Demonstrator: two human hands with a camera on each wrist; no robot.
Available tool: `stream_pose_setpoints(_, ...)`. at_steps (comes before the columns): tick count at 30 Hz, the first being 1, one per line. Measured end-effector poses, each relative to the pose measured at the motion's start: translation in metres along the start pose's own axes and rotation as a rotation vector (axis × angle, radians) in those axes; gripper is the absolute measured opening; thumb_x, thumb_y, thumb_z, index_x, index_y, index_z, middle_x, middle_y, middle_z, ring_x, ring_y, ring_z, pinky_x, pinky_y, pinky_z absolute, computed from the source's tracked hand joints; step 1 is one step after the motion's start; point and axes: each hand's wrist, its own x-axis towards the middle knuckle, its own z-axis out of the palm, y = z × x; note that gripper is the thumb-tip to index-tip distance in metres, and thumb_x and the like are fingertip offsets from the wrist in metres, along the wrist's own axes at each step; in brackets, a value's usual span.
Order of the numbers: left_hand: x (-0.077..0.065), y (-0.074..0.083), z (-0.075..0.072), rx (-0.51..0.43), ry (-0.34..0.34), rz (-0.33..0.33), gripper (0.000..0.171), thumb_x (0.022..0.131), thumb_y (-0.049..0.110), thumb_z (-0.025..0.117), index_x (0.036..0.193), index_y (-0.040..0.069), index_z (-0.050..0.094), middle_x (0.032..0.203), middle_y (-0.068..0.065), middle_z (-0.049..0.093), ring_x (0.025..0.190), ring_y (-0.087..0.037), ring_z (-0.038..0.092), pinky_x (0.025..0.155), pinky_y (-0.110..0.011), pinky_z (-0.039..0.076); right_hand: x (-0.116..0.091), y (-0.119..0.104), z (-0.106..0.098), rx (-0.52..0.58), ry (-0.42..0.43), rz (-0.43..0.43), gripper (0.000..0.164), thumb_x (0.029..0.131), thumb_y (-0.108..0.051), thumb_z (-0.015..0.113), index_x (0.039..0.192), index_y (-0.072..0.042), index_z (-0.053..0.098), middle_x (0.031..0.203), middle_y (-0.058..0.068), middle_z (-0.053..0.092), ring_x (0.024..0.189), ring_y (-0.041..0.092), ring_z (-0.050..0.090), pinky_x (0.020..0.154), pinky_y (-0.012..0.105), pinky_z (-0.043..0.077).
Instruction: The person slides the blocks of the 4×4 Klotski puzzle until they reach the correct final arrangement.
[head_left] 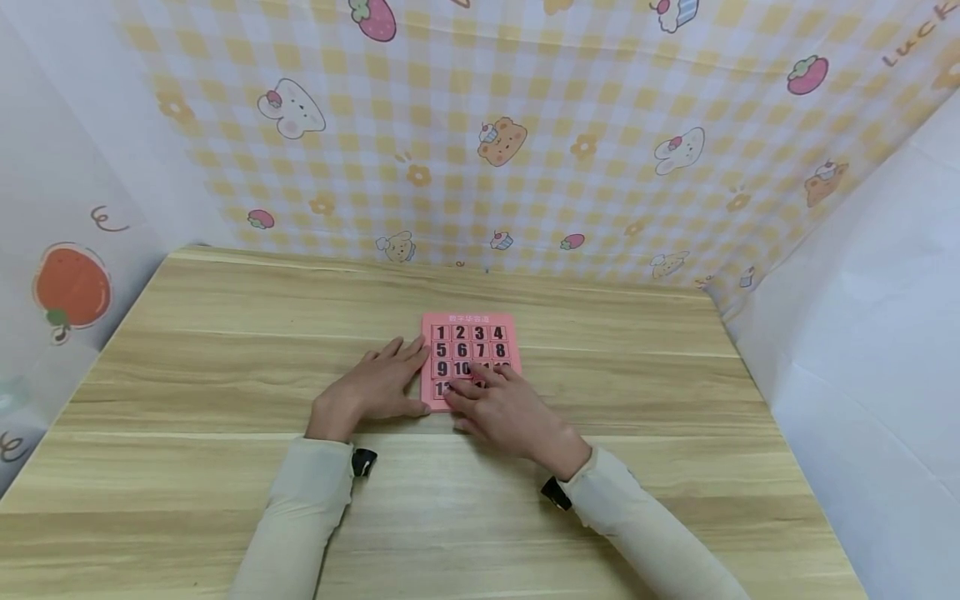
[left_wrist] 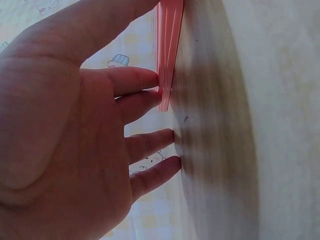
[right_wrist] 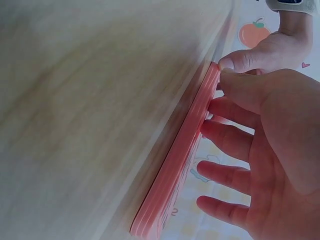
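Observation:
A pink sliding number puzzle (head_left: 487, 319) lies flat on the wooden table, its tiles showing black numbers in rows from 1. My left hand (head_left: 375, 387) is at its left side, fingertips against the frame and thumb at the lower left corner. In the left wrist view, two of those fingers (left_wrist: 135, 82) meet the puzzle's side, while the other two reach down beside it. Over the bottom rows is my right hand (head_left: 498, 408), its fingertips on the tiles and covering several numbers. The right wrist view shows its fingers (right_wrist: 230, 140) spread and gently bent above the puzzle's edge.
The light wooden table (head_left: 225, 333) extends around the puzzle on all sides. A yellow checked cloth (head_left: 450, 100) with cartoon prints hangs behind it. White sheets (head_left: 862, 275) stand along the left and right sides.

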Motion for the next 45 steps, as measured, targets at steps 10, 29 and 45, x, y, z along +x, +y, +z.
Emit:
stream_pose_setpoints(10,0.001,-0.002,0.000,-0.008,-0.005,0.003,0.094,0.087,0.045,0.071,0.158,0.007,0.022,0.166,-0.012,0.010,0.152,-0.042,0.006,0.121,-0.062,0.011,0.004,-0.002,0.000,0.013,-0.020,0.006,0.049,0.103,-0.049,0.044,0.145,-0.026,0.053,0.150,-0.006,0.050,0.140,0.030,0.045,0.110,0.049,0.042)
stream_pose_setpoints(29,0.001,-0.002,0.000,-0.025,-0.012,-0.007,0.095,0.087,0.043,0.073,0.158,0.008,0.021,0.166,-0.010,0.009,0.152,-0.042,0.004,0.121,-0.062,0.009,-0.027,0.026,0.001,0.058,-0.015,0.044,0.042,0.102,-0.041,0.050,0.139,-0.024,0.060,0.145,-0.006,0.055,0.137,0.028,0.048,0.109,0.050,0.042)
stream_pose_setpoints(45,0.001,-0.001,0.000,-0.029,-0.013,-0.013,0.095,0.087,0.043,0.073,0.158,0.008,0.020,0.167,-0.010,0.008,0.152,-0.041,0.003,0.121,-0.061,0.008,-0.037,0.032,0.006,0.030,0.058,0.019,0.031,0.100,-0.034,0.056,0.127,-0.025,0.067,0.137,-0.002,0.063,0.133,0.031,0.053,0.105,0.050,0.046)
